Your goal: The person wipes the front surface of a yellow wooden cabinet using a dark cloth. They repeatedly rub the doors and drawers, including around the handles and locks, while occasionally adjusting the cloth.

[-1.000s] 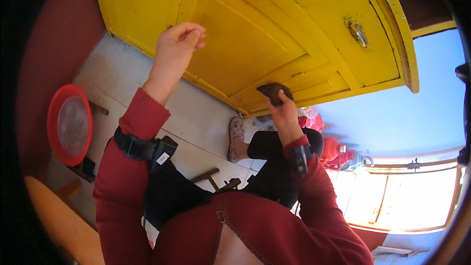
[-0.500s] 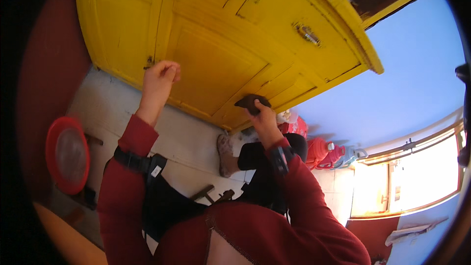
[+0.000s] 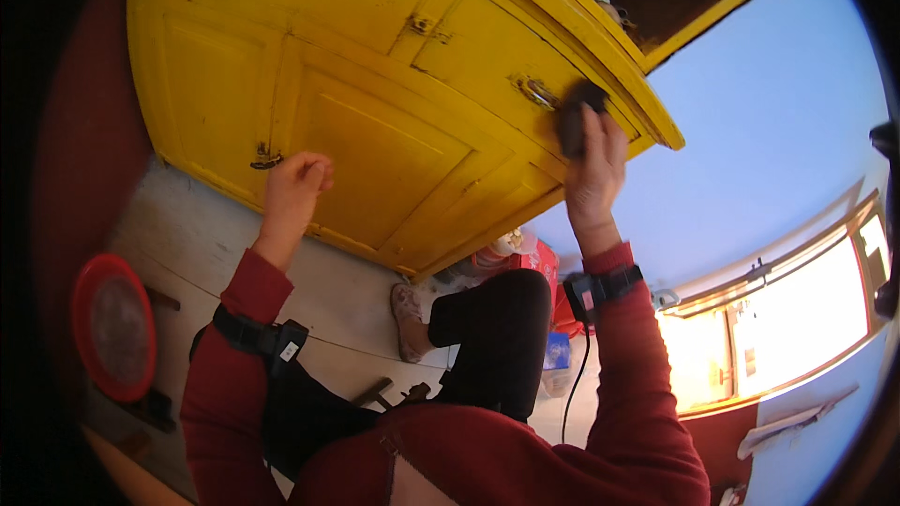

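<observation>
A big yellow wooden cabinet (image 3: 375,103) fills the upper part of the view, its paint chipped. My right hand (image 3: 591,164) is raised and shut on a small dark block (image 3: 574,117), pressed against the cabinet's upper right edge near a metal handle (image 3: 534,91). My left hand (image 3: 295,187) is a loose fist with nothing visible in it, held close to the lower door panel beside a small metal latch (image 3: 265,161). Both arms wear red sleeves with black wrist straps. I sit on the floor with one knee (image 3: 502,319) bent.
A red round basin (image 3: 112,323) lies on the pale floor (image 3: 187,244) at the left. Red and blue packages (image 3: 539,267) sit by the cabinet's foot. A light blue wall (image 3: 769,131) and a bright window (image 3: 797,309) stand at the right.
My right hand has risen with the dark block from the cabinet's lower corner to its upper right edge. My left hand dropped slightly along the door. The view tilted upward.
</observation>
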Demonstrator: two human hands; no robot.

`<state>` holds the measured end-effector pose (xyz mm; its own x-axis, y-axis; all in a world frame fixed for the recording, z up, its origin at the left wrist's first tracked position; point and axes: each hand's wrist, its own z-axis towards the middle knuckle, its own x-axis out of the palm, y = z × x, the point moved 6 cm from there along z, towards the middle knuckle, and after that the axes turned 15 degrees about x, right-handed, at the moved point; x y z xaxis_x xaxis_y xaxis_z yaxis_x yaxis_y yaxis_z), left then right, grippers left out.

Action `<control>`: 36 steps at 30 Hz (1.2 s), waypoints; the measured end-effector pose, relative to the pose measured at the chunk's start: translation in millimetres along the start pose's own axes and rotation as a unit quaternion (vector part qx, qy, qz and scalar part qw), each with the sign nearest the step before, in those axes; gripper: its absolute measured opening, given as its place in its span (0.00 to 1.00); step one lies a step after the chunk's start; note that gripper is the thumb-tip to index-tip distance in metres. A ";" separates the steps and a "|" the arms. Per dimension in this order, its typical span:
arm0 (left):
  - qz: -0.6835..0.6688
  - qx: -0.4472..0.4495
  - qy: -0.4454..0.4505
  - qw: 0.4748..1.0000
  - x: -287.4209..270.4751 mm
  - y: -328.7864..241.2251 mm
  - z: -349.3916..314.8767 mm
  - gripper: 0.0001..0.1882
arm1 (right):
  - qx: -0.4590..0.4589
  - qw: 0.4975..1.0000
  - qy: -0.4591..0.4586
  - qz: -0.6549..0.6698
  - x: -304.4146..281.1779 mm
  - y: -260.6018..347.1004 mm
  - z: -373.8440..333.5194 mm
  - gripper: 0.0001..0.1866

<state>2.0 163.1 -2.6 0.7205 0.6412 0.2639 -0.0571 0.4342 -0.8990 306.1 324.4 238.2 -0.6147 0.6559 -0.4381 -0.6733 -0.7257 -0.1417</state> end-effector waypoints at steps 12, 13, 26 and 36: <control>0.004 -0.022 0.010 1.000 7.3 3.4 -5.3 0.08 | 0.018 0.997 0.053 -0.053 -23.7 -53.8 -25.7 0.25; 0.008 -0.013 0.021 1.000 9.2 4.8 -6.0 0.08 | -0.001 0.995 0.097 -0.039 -21.4 -48.1 -32.5 0.25; -0.022 -0.013 0.018 1.000 23.6 17.5 -10.3 0.07 | -0.051 0.992 -0.073 -0.093 -54.6 -51.5 30.4 0.18; 0.021 0.000 0.049 0.999 43.2 27.4 -11.6 0.07 | -0.127 0.989 -0.047 -0.053 -39.9 18.0 59.5 0.18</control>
<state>39.6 195.4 -19.9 0.7821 0.5934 0.1905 -0.0880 0.4077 -0.9089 294.1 297.6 306.0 -0.5901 0.7384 -0.3265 -0.6175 -0.6733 -0.4067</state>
